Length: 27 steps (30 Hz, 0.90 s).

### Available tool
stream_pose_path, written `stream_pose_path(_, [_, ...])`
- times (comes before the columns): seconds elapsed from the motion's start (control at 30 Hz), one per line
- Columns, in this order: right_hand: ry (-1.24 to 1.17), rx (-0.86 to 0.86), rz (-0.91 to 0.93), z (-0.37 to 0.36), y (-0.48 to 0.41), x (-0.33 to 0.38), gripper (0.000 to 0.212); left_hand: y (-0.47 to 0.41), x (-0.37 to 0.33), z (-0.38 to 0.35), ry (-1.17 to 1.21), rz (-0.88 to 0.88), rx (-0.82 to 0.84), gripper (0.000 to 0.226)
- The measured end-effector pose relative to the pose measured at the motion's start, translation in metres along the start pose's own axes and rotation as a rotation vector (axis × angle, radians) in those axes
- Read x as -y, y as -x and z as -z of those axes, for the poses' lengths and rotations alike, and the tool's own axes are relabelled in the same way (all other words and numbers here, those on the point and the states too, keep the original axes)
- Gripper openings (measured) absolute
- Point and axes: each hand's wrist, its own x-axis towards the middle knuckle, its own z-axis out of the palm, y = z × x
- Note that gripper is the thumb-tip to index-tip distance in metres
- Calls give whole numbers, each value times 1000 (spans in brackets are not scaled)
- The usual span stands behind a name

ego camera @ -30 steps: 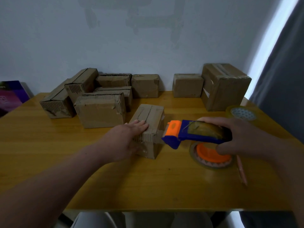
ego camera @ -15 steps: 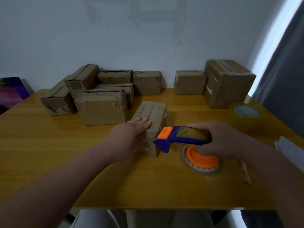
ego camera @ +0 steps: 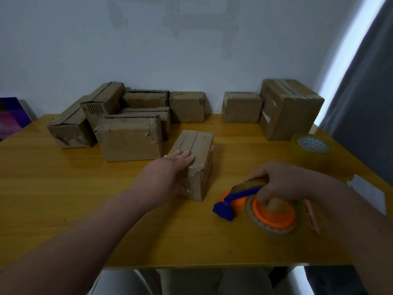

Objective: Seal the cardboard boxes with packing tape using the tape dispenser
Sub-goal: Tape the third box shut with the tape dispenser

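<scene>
A small cardboard box [ego camera: 198, 145] lies lengthwise in the middle of the wooden table [ego camera: 63, 199], with tape along its top seam and down its near end. My left hand [ego camera: 170, 173] rests flat on the box's near top edge, fingers straight. My right hand [ego camera: 285, 179] grips the blue and orange tape dispenser [ego camera: 251, 201] to the right of the box. The dispenser's blue nose [ego camera: 223, 210] touches the table, and its tape roll with the orange hub [ego camera: 274, 213] lies low over the tabletop.
Several cardboard boxes [ego camera: 129, 137] are grouped at the back left. A small box [ego camera: 241, 107] and a larger taped box [ego camera: 287, 109] stand at the back right. A spare clear tape roll [ego camera: 311, 144] sits near the right edge, a pencil [ego camera: 311, 216] by the dispenser.
My right hand has pulled the dispenser away from the box's near end, down and to the right onto the table. My left hand stays on the box.
</scene>
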Motion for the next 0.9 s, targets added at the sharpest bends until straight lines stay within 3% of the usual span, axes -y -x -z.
stream_pose_path(0.07, [13,-80,-17,-3,-1,-5,65,-1,1,-2,9,-1,-16,66])
stream_pose_path(0.17, [37,-343,6,-5,-1,-8,76,-1,1,-4,45,1,-59,61])
stream_pose_path(0.27, [0,-500,-3,-10,-3,-10,84,2,5,-8,96,-49,-204,46])
stream_pose_path(0.37, [77,-525,-26,-20,-15,-13,65,2,6,-4,84,-72,-334,24])
stream_pose_path(0.6, [257,-413,-79,-40,-29,-6,66,-18,-2,40,60,79,-417,23])
stream_pose_path(0.7, [381,-513,-6,-37,-22,6,53,-25,2,59,59,82,-367,21])
stream_pose_path(0.8, [126,-634,219,-31,-17,22,57,-30,2,72,12,42,-259,20])
stream_pose_path(0.9, [-152,-537,401,-31,-14,42,56,-30,-4,74,18,-15,-128,18])
